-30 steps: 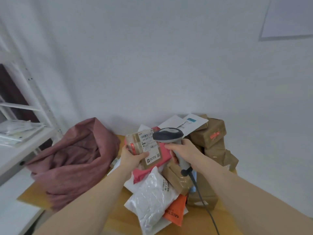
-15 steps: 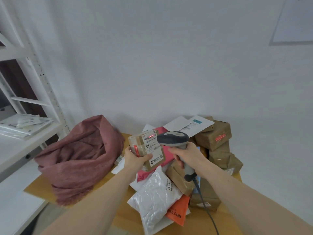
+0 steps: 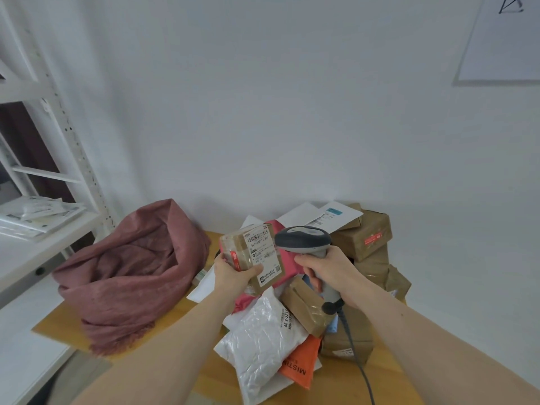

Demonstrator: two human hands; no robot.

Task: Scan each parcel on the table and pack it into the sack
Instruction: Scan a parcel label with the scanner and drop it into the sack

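Brown parcel (image 3: 252, 256) in left hand (image 3: 230, 271) grip, beside scanner (image 3: 304, 244); sack (image 3: 131, 273) left.

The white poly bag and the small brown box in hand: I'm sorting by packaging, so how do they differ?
The small brown box is rigid taped cardboard; the white poly bag is soft and crinkled. The box is held up by the left hand beside the scanner; the bag lies on the pile. Both carry printed labels.

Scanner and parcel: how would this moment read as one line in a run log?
step: scanning | left hand: holds small brown parcel, label up | right hand: grips scanner beside label | sack: open, left on table
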